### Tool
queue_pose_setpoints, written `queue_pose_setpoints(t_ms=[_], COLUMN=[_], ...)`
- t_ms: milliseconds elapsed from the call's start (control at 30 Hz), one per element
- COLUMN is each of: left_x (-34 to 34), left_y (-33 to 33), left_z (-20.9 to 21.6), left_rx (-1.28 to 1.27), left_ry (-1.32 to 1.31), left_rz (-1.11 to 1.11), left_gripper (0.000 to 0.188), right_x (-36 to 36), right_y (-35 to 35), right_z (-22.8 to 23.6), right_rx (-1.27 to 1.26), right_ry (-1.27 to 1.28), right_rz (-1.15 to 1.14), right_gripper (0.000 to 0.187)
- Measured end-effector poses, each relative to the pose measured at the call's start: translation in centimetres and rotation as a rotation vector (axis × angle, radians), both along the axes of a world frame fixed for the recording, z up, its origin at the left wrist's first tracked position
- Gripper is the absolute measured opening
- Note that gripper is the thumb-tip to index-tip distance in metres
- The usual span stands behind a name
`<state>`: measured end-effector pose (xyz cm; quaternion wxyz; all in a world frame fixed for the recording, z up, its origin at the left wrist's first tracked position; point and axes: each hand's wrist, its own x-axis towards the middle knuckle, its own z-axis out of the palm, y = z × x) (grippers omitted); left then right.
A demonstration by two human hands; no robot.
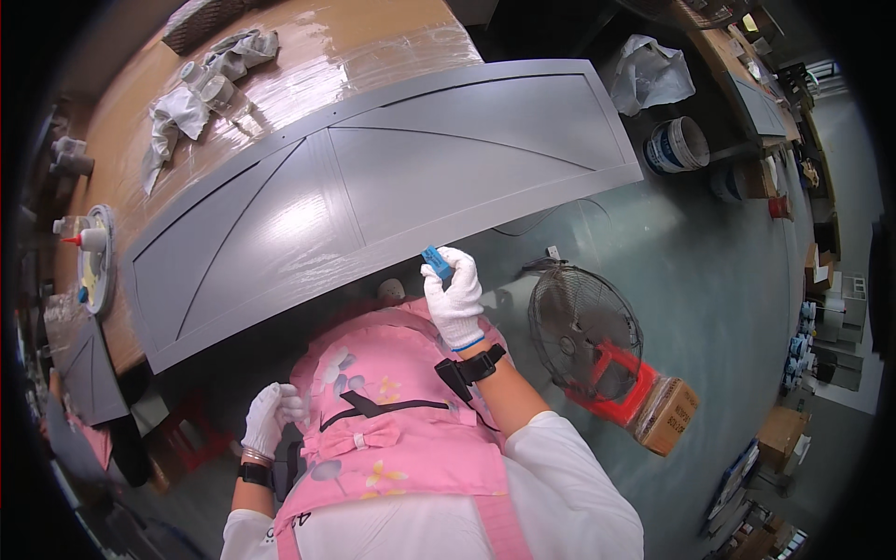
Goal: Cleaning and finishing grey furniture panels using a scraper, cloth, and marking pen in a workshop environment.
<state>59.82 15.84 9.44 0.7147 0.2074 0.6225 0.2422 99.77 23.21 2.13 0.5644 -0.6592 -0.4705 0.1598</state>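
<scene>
Between the thumb and fingers of my right hand (455, 297), in a white knit glove, is a small blue block (435, 262) with dark print. It is held up by the near edge of a long grey panel door (411, 149) with raised framing and diagonal strips, without clear contact. The panel lies across the table and overhangs its near side. My left hand (273, 416), gloved too, hangs beside my pink apron (383, 373) with its fingers curled in; I see nothing in it.
A film-covered table (355, 42) carries crumpled cloths (175, 121), a clear cup (221, 93) and a tray (98, 266) with a red-tipped bottle (91, 240). Right of me stand a round fan (583, 327), a red stool (611, 378), a cardboard box (667, 415) and a paint bucket (677, 147).
</scene>
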Motion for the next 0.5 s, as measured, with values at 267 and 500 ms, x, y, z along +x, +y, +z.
queue_pose_setpoints(t_ms=[267, 500], left_x=[-6.0, -13.1], left_y=[-5.6, -3.9], left_z=[-0.5, -0.4], left_rx=[0.01, 0.038], left_ry=[0.052, 0.071], left_rz=[0.161, 0.085], left_gripper=[0.041, 0.039], right_x=[-2.9, -11.4], right_y=[0.2, 0.0], right_z=[0.0, 1.0], right_rx=[0.003, -0.019], right_ry=[-0.062, -0.009], right_rz=[-0.095, -0.077], right_gripper=[0.035, 0.032])
